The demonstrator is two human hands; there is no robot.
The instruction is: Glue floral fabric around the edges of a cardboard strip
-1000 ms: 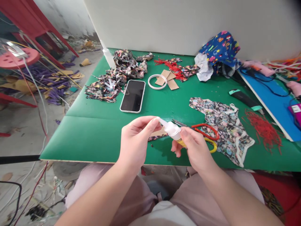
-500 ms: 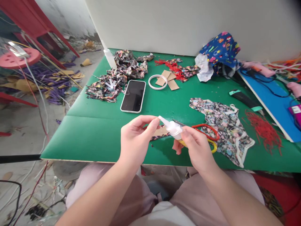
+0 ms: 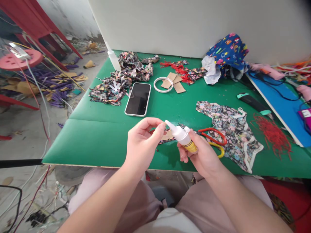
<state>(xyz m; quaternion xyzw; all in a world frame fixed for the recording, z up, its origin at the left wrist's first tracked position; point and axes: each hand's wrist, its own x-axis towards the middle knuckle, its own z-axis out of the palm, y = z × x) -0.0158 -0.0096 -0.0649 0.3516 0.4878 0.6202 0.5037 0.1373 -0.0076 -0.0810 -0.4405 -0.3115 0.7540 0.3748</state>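
My right hand is closed around a small white glue bottle with a yellow label, its pointed nozzle aimed left. My left hand is pinched shut just left of the nozzle tip, thumb against fingers; whatever is between them is hidden. Both hands hover over the front edge of the green table. A small cardboard and fabric piece lies under them. Red-and-yellow-handled scissors rest just right of my right hand, beside a floral fabric piece.
A phone lies face up at centre, with a white tape ring and cardboard bits behind. Floral scraps sit back left; blue fabric, a utility knife, red threads and a blue board lie to the right.
My left fingers have come off the nozzle tip and sit slightly left of it. My right hand has turned the bottle, so its yellow label now shows.
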